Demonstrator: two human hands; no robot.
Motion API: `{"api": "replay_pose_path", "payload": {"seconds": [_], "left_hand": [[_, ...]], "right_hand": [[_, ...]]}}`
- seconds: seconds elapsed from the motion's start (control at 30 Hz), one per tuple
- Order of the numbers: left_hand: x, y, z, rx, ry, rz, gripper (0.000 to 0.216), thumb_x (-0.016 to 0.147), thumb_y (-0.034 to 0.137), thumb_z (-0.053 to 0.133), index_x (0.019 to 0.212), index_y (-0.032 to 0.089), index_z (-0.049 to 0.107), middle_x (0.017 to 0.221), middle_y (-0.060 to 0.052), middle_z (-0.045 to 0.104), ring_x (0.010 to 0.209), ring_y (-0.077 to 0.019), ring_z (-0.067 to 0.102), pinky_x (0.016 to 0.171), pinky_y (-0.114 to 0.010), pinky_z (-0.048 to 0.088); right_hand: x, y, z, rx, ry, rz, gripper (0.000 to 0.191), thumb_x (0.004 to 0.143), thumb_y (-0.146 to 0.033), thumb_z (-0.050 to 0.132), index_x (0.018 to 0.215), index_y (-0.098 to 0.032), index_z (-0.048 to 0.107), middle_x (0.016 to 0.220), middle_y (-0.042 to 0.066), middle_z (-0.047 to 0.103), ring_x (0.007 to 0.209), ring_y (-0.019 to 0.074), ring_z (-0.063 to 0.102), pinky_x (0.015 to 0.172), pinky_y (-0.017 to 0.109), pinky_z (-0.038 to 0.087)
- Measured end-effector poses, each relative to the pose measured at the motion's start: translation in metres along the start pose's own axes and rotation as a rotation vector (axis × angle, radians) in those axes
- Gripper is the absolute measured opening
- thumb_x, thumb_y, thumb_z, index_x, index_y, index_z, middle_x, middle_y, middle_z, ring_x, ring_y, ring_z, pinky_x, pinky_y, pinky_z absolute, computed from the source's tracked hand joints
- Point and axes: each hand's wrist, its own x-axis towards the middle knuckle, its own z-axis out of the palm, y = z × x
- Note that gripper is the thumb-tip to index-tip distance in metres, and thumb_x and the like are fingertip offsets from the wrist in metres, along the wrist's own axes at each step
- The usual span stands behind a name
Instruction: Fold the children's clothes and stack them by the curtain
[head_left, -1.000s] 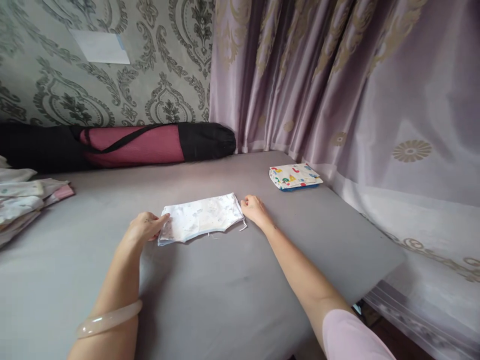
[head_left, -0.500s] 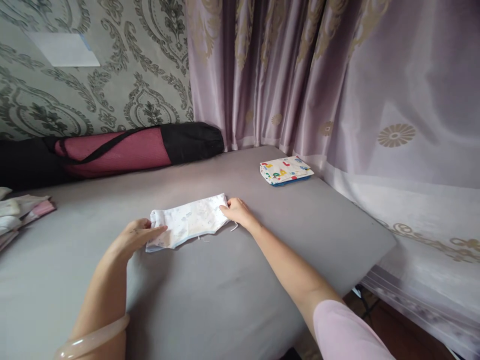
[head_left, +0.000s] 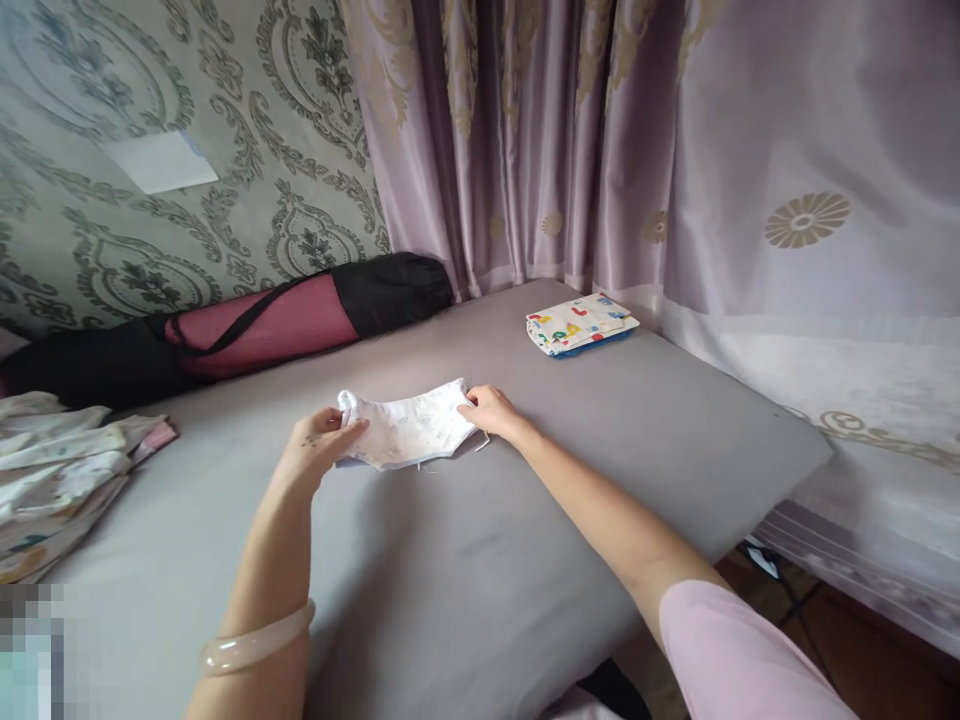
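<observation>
A folded white baby garment [head_left: 409, 425] with a faint print, pale blue edging and thin ties is stretched between my hands over the grey bed sheet [head_left: 480, 560]. My left hand [head_left: 330, 437] pinches its left end, thumb on top. At its right end, my right hand [head_left: 491, 412] grips the corner between thumb and fingers. The cloth sags a little in the middle, and a shadow falls below it on the sheet. Beyond my right hand lies a folded stack of clothes [head_left: 581, 322], white with colourful letters on top and blue underneath.
Loose pale printed clothes [head_left: 60, 470] are heaped at the left. A long black and pink bag [head_left: 262, 325] lies along the patterned wall [head_left: 247, 190]. Purple curtains [head_left: 540, 150] hang behind the bed's far corner. The bed's right edge drops toward a dark floor.
Both hands have lifted the garment slightly off the sheet, and it now bows in the middle. The view has turned left and tilted, showing more of the clothes heap.
</observation>
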Motion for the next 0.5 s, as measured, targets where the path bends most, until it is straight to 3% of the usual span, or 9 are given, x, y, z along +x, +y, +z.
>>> {"api": "replay_pose_path", "payload": {"seconds": [0.23,0.5], "left_hand": [[0.01,0.027,0.028,-0.114,-0.035,0.03,0.049,0.046,0.049,0.078,0.079,0.015,0.063,0.064,0.0,0.063,0.054,-0.0139,0.056,0.048,-0.023,0.038],[0.028,0.065,0.101,-0.285,-0.227,0.11,0.05,0.046,0.045,0.08,0.08,0.013,0.064,0.065,-0.001,0.064,0.055,-0.013,0.057,0.049,-0.022,0.04]], "right_hand": [[0.006,0.029,-0.03,0.173,0.047,0.129,0.018,0.081,-0.029,0.062,0.091,-0.018,0.07,0.085,0.005,0.073,0.065,0.0151,0.065,0.053,0.021,0.047],[-0.005,0.071,-0.102,0.316,0.111,0.215,0.016,0.081,-0.016,0.057,0.092,-0.014,0.068,0.088,0.007,0.074,0.069,0.015,0.068,0.05,0.018,0.051]]}}
